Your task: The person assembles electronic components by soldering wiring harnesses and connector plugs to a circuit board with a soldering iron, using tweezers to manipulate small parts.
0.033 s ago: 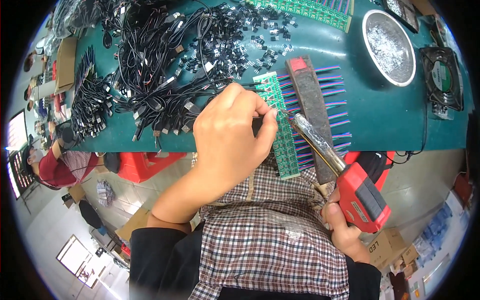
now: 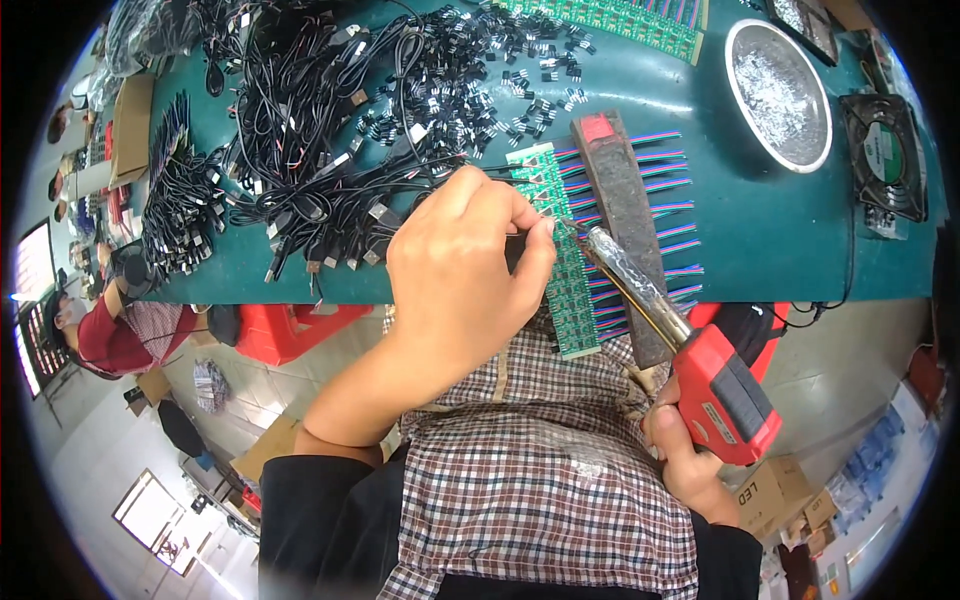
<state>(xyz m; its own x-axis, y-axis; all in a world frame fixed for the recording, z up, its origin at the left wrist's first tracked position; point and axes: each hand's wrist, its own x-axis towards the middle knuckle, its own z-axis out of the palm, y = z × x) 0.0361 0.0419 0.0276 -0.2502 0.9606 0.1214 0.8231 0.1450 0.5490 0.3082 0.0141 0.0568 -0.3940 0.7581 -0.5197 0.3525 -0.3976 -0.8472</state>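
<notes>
Over a green strip of circuit boards, my left hand is closed, thumb and forefinger pinched at the board's left side. A black cable end seems to be in that pinch, mostly hidden by the fingers. Other black cables run past the knuckles to the board's upper part. My right hand grips the red handle of a soldering gun. Its thin tip points at the board, close beside my left fingertips. A long dark bar with a red end lies across the multicoloured ribbon wires right of the board.
Black USB cables heap at the left, beside loose small black connectors. Farther back lie more green boards. A white-rimmed bowl with silvery bits and a black fan stand right. Another person sits at far left.
</notes>
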